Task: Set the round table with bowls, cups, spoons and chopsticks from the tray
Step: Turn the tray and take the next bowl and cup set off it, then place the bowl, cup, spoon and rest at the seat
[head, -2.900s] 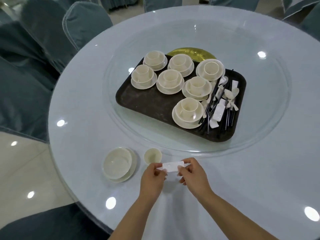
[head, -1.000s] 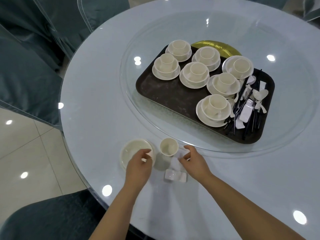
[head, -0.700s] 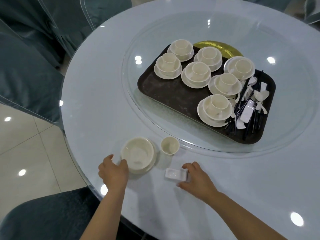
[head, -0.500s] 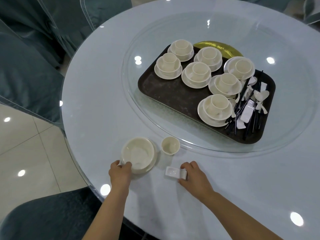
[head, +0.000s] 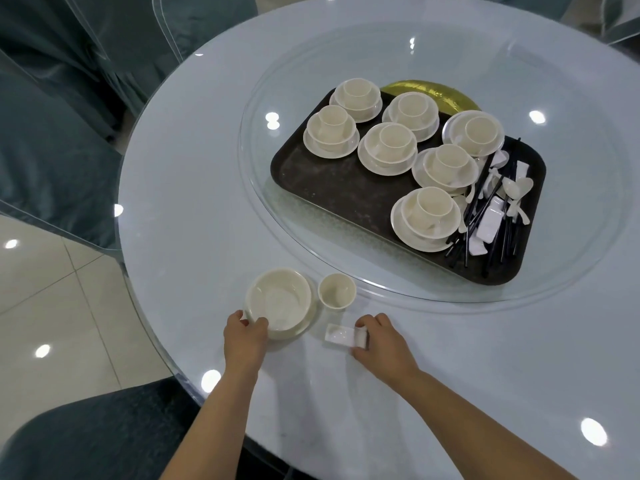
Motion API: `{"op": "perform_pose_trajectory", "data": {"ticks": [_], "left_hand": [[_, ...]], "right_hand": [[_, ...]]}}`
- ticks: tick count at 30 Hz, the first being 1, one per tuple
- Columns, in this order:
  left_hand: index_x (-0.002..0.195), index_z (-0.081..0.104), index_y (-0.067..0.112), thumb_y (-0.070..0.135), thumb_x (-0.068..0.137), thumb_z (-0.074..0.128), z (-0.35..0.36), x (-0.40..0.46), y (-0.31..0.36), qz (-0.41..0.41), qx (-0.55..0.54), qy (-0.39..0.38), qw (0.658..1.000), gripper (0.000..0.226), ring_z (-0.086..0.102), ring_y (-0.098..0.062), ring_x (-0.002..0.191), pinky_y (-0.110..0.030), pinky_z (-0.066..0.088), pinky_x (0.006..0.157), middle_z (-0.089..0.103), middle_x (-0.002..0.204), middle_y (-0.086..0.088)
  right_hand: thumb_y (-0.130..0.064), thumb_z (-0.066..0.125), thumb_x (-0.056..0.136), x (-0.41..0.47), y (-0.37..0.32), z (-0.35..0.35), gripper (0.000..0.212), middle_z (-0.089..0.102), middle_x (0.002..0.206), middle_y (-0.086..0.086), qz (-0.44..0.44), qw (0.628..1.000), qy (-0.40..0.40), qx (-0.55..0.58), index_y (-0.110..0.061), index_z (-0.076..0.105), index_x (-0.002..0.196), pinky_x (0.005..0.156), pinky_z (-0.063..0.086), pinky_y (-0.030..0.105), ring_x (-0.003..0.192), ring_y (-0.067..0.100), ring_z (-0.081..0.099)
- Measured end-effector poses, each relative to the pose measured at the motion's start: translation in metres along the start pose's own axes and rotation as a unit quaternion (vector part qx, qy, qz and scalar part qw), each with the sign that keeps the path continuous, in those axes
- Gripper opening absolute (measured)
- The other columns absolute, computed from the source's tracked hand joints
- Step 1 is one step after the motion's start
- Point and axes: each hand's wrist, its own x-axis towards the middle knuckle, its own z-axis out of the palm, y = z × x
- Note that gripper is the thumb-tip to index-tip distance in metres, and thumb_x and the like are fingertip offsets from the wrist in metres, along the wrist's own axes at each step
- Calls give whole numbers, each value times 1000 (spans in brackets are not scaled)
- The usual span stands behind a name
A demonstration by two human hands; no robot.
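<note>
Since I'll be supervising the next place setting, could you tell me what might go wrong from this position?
The bowl on its plate sits near the table's edge; the left hand, gripping its near rim, could tip it or drag it off. The cup stands close beside the bowl, so nudging the bowl may knock it. The right hand holds the small white rest, which may slide on the glossy top.

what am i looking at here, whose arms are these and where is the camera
There is no machine here. The single picture comes from a camera worn on a person's head, looking down, so the two bare arms are that person's own. They stand at a round table with a glass turntable. On the turntable sits a dark tray holding seven cup-and-bowl sets, spoons and black chopsticks. Near the table's edge one place is being laid: a bowl on its plate, a cup beside it, and a small white rest. The left hand grips the bowl's near edge; the right hand holds the rest's end.
</note>
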Motion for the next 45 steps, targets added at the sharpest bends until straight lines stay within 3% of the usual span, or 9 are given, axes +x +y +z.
{"op": "perform_pose_trajectory", "data": {"ticks": [6,10,16,22,25,33,37,41,45], "left_hand": [[148,29,6,20,90,58,-4,-3,11,24,57,22,998,66,46,-35,126,-39,40,93,38,146,-15],[147,32,11,20,90,57,-5,-12,33,72,57,56,994,63,42,-32,131,-45,41,102,37,148,-11],[133,51,21,16,91,53,9,-38,81,206,34,39,977,42,52,-17,118,-36,43,99,55,131,-1],[114,61,29,20,94,54,61,-73,124,294,36,-42,954,24,57,-4,100,-19,40,82,62,112,12],[112,63,28,20,93,55,97,-85,136,304,61,-85,947,22,57,-1,96,-15,39,77,62,107,14],[107,66,22,19,90,59,189,-104,149,303,141,-213,918,19,62,-7,94,-24,45,82,67,99,9],[111,65,19,19,91,59,227,-109,153,278,168,-242,914,21,62,-8,90,-24,45,81,67,96,9],[116,65,16,18,92,57,249,-108,149,249,212,-261,908,26,61,-12,103,-29,47,94,68,110,3],[116,66,19,17,92,55,255,-107,138,233,215,-246,916,26,58,-5,101,-19,40,86,64,108,11]], "right_hand": [[-42,69,82,-4,8,-8,49,41,109,-12,5,999,2,52,-26,50,125,74,39,20,91,9,51],[-42,60,88,-7,15,-21,41,48,116,-8,0,1000,11,29,-26,51,124,77,41,23,95,10,51],[-34,61,90,-12,29,-56,27,52,110,-11,12,991,78,103,-27,55,116,73,42,20,85,7,56],[-26,60,92,-11,52,-100,17,58,101,-9,50,970,152,185,-26,58,108,65,41,15,76,3,57],[-23,58,92,-6,69,-125,15,60,98,-8,82,954,178,225,-25,57,106,64,40,18,79,7,57],[-21,58,91,17,117,-175,10,64,87,-8,139,907,237,319,-22,61,100,68,51,26,77,16,66],[-19,55,92,39,142,-201,11,63,84,-7,172,886,251,349,-21,60,101,59,52,25,58,13,65],[-20,51,92,66,159,-228,11,66,81,0,197,866,266,374,-21,61,92,72,60,38,56,14,65],[-23,51,92,95,164,-247,5,67,80,3,196,882,265,335,-21,55,95,75,59,44,58,19,66]]}}
